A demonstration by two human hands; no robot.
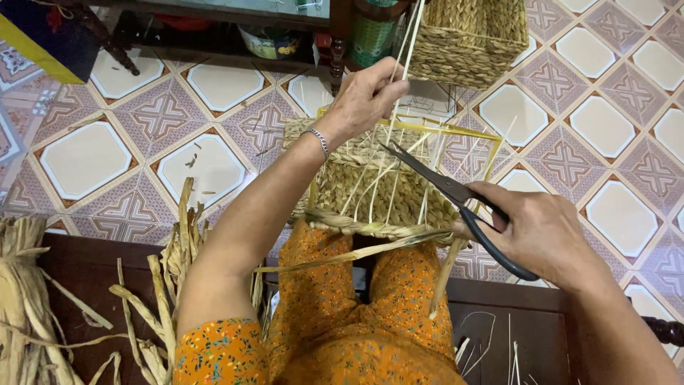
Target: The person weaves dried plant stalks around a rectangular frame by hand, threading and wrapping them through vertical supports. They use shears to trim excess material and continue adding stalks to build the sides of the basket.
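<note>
A half-woven straw basket (385, 192) on a yellow wire frame rests on my knees, its open side facing up. My left hand (365, 100) pinches a bundle of thin pale strands (407, 43) and pulls them upward from the basket. My right hand (538, 232) grips black scissors (456, 196), blades slightly parted and pointing left toward the base of those strands. Loose flat straw ends stick out from the basket's near rim.
A finished woven basket (470, 39) stands on the patterned tile floor (214, 135) ahead. Bundles of dried straw (28, 299) lie at my left on a dark wooden bench (85, 271). Dark furniture legs and containers sit at the top.
</note>
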